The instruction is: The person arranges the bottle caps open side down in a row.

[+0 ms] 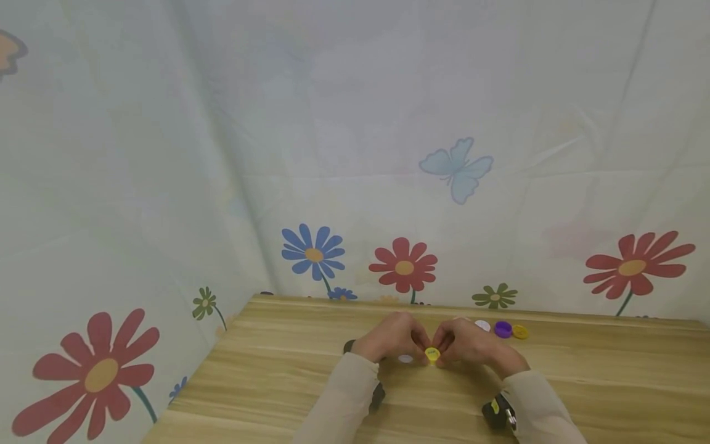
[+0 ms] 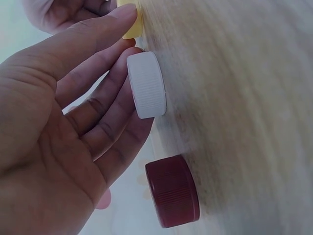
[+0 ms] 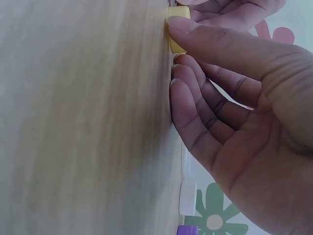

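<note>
A yellow bottle cap (image 1: pixel 432 354) stands on the wooden table between my two hands. My left hand (image 1: pixel 391 336) pinches it from the left, the thumb lying along its side in the left wrist view. From the other side my right hand (image 1: pixel 468 342) grips the same cap with thumb and fingertips, the remaining fingers loosely bent against the tabletop. A white ribbed cap (image 2: pixel 147 85) sits right by the left hand's lower fingers. Farther along is a dark red cap (image 2: pixel 172 192), which I cannot make out in the head view.
Beyond my right hand lie a white cap (image 1: pixel 482 325), a purple cap (image 1: pixel 503 329) and a second yellow cap (image 1: pixel 520 332). A flower-printed curtain (image 1: pixel 355 185) hangs behind the table (image 1: pixel 610 382). A black device (image 1: pixel 499 412) sits at my right wrist.
</note>
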The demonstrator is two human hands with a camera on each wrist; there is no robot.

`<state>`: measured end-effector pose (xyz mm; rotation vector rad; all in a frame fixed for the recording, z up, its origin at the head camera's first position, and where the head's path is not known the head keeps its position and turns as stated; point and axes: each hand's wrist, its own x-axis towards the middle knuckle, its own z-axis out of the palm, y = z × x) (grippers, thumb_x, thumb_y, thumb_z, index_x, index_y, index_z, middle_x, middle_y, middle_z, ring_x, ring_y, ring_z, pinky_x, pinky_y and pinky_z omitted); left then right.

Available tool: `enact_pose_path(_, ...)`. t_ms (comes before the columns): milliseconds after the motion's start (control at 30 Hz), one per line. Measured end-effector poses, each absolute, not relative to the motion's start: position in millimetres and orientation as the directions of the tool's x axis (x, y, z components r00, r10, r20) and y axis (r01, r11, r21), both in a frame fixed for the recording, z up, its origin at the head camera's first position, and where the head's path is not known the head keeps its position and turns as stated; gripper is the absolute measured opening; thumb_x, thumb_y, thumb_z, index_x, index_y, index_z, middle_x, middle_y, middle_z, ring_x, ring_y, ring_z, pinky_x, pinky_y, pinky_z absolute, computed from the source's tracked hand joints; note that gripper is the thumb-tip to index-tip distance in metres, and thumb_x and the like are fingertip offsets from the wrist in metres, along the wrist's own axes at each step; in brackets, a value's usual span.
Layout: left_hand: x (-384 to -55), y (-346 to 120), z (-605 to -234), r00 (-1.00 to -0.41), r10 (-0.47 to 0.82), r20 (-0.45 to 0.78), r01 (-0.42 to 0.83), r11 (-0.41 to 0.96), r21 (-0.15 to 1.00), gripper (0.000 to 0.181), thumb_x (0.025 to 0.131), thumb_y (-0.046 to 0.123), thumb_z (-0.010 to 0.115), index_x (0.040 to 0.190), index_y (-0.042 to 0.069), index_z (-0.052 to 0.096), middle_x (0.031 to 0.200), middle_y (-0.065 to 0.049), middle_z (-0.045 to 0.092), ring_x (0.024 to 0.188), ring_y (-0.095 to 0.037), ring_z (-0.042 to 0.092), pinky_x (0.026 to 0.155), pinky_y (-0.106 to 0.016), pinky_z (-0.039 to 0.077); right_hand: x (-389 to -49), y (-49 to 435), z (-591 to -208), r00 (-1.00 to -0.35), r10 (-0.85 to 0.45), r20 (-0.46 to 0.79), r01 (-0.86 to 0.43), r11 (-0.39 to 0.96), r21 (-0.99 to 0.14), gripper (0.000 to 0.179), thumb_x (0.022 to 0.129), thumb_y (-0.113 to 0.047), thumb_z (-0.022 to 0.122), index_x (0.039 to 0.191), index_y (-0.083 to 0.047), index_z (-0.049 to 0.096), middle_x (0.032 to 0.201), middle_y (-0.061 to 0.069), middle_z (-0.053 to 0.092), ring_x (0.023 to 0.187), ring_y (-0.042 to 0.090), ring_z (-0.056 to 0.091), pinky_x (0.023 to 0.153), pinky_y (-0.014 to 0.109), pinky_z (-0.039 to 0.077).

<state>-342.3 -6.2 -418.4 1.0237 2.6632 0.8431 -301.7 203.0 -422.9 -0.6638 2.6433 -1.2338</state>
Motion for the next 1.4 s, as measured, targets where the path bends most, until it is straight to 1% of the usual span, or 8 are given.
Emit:
enact_pose_path(233,-340,-6,-416,-0.768,0.64,0.016,0.534,0.626,0.568,0.017,0.08,0.013,0.096,0.09,0.013,0.083,0.076,0.012,0.069,0.074,-0.008,0.059,0.075,-0.022,0.051,-301,204,-422,-0.894,-0.447,0.038,-0.316,0.566,-0.762,0.028,0.077,0.002,0.09,0.097,-0.002,0.07,0.09,0.005,0.07,0.084,0.018,0.064,0.079,0.032,0.055)
enact_pose_path(433,-340,-6,-413,-0.769,0.64,0.007,0.508,0.603,0.615,0.019,0.085,0.017,0.092,0.101,0.013,0.082,0.084,0.013,0.071,0.079,-0.009,0.061,0.078,-0.025,0.052,-297,208,-420,-0.901,-0.427,0.079,-0.331,0.557,-0.762,0.029,0.078,0.002,0.089,0.1,0.0,0.071,0.092,0.006,0.071,0.084,0.017,0.066,0.076,0.031,0.057)
enact_pose_path(600,-342,-3,-412,-0.781,0.621,0.067,0.505,0.565,0.653,0.023,0.089,0.018,0.089,0.108,0.011,0.081,0.092,0.01,0.073,0.083,-0.008,0.064,0.082,-0.026,0.054,-296,215,-418,-0.924,-0.367,0.11,-0.319,0.578,-0.751,0.027,0.081,0.001,0.085,0.104,0.001,0.071,0.095,0.006,0.07,0.086,0.019,0.065,0.073,0.033,0.057)
enact_pose_path(733,-343,4,-413,-0.795,0.587,0.15,0.543,0.58,0.608,0.027,0.091,0.022,0.087,0.113,0.011,0.079,0.099,0.007,0.073,0.089,-0.007,0.064,0.084,-0.025,0.054,-296,221,-419,-0.942,-0.302,0.144,-0.307,0.61,-0.731,0.025,0.084,-0.002,0.085,0.104,0.0,0.072,0.096,0.005,0.07,0.088,0.02,0.066,0.073,0.034,0.058)
enact_pose_path(933,-342,16,-415,-0.794,0.546,0.267,0.578,0.541,0.611,0.033,0.09,0.019,0.087,0.119,0.006,0.077,0.11,-0.003,0.077,0.099,-0.015,0.069,0.086,-0.024,0.055,-297,229,-421,-0.948,-0.236,0.213,-0.317,0.661,-0.68,0.021,0.087,-0.007,0.085,0.104,0.0,0.074,0.097,0.005,0.072,0.089,0.02,0.068,0.075,0.037,0.057)
enact_pose_path(1033,-340,22,-415,-0.796,0.521,0.308,0.584,0.53,0.615,0.034,0.09,0.017,0.087,0.119,0.005,0.077,0.111,-0.005,0.077,0.101,-0.017,0.071,0.087,-0.024,0.055,-296,233,-420,-0.948,-0.22,0.23,-0.318,0.647,-0.693,0.02,0.088,-0.005,0.084,0.104,0.001,0.073,0.097,0.007,0.073,0.089,0.023,0.069,0.074,0.038,0.057)
enact_pose_path(1233,-340,38,-415,-0.824,0.465,0.324,0.552,0.531,0.643,0.033,0.089,0.014,0.087,0.119,0.004,0.076,0.111,-0.006,0.077,0.104,-0.024,0.072,0.086,-0.026,0.056,-297,240,-420,-0.948,-0.187,0.259,-0.318,0.632,-0.707,0.024,0.086,-0.003,0.084,0.106,0.005,0.072,0.1,0.013,0.073,0.09,0.027,0.07,0.074,0.039,0.058)
enact_pose_path(1400,-342,49,-421,-0.85,0.434,0.3,0.51,0.532,0.676,0.034,0.089,0.013,0.087,0.119,0.003,0.076,0.112,-0.006,0.076,0.102,-0.022,0.072,0.085,-0.026,0.056,-299,242,-422,-0.954,-0.151,0.26,-0.294,0.648,-0.703,0.028,0.087,-0.003,0.083,0.11,0.006,0.071,0.104,0.015,0.073,0.092,0.031,0.071,0.074,0.04,0.058)
